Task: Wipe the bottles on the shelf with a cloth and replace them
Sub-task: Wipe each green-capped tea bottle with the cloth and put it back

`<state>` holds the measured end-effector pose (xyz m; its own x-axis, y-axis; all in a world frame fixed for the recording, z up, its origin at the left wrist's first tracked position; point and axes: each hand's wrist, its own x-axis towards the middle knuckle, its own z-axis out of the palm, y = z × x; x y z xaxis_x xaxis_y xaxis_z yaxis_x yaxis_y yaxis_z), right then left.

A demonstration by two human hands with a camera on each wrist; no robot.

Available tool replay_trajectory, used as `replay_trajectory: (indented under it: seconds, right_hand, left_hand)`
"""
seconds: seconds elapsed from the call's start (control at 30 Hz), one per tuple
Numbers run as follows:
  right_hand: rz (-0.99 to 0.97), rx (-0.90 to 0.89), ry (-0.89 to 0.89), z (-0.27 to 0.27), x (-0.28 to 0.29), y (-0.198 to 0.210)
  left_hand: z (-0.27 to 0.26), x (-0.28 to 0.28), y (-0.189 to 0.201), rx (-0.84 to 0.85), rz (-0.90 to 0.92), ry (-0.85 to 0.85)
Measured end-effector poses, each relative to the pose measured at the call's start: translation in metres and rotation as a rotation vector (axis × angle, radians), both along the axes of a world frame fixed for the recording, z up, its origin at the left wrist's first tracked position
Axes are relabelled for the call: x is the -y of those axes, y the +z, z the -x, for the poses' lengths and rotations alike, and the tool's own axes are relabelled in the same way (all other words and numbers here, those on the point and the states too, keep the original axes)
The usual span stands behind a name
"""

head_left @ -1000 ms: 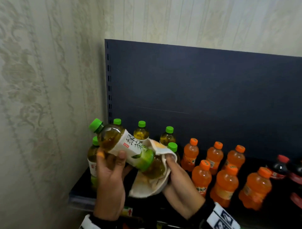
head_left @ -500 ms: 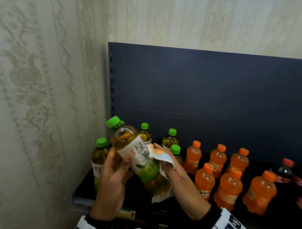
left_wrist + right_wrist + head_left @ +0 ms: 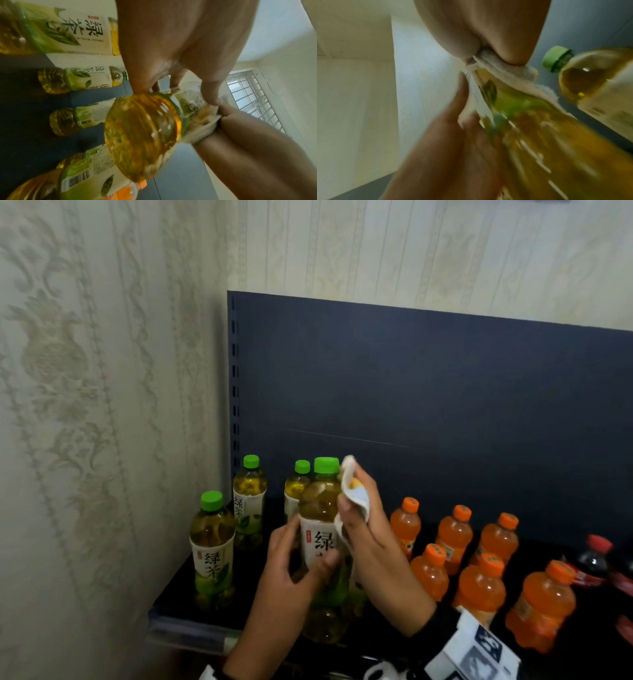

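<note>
I hold a green tea bottle (image 3: 322, 529) with a green cap upright above the front of the dark shelf (image 3: 178, 594). My left hand (image 3: 294, 570) grips its white label from the left; its amber base (image 3: 142, 135) fills the left wrist view. My right hand (image 3: 359, 518) pinches a white cloth (image 3: 352, 494) and presses it against the bottle's right shoulder. The cloth (image 3: 513, 73) lies along the bottle (image 3: 539, 128) in the right wrist view. Three more green tea bottles (image 3: 213, 549) stand on the shelf's left part.
Several orange soda bottles (image 3: 479, 587) stand in rows to the right, and dark cola bottles with red caps (image 3: 594, 559) beyond them. A dark blue back panel (image 3: 411, 392) rises behind the shelf. A patterned wall (image 3: 85, 405) closes the left side.
The bottle has swung from tilted to upright. My right hand slid the cloth up from the bottle's lower body to its shoulder near the cap. My left hand stays on the label.
</note>
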<state>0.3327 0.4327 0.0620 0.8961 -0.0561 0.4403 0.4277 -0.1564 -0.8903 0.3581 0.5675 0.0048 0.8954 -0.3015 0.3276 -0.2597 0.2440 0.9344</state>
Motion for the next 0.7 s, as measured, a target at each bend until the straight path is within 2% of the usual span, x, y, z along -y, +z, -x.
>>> replay_trajectory:
  seconds: [0.13,0.27,0.37,0.47,0.53,0.6,0.7]
  right_hand:
    - [0.131,0.090,0.011,-0.002,0.002,0.017]
    - [0.373,0.136,0.012,0.008,0.003,-0.010]
    - [0.407,0.025,0.101,0.021,0.002,-0.035]
    - [0.410,-0.043,0.091,0.026,-0.003,-0.048]
    - [0.305,-0.052,0.053,0.021,-0.005,-0.040]
    - [0.207,-0.001,-0.007,0.012,-0.004,-0.027]
    - [0.237,0.095,-0.044,0.005,-0.003,-0.003]
  left_hand:
    - [0.001,0.002,-0.006,0.037,0.015,0.030]
    - [-0.002,-0.002,-0.010,-0.092,0.203,0.131]
    - [-0.008,-0.009,-0.010,-0.186,0.320,0.199]
    - [-0.008,-0.015,-0.006,-0.154,0.264,0.176]
    - [-0.003,-0.013,-0.003,-0.118,0.203,0.096]
    - [0.002,-0.009,0.000,-0.069,0.126,0.037]
    - [0.002,-0.004,-0.002,-0.008,0.060,0.033]
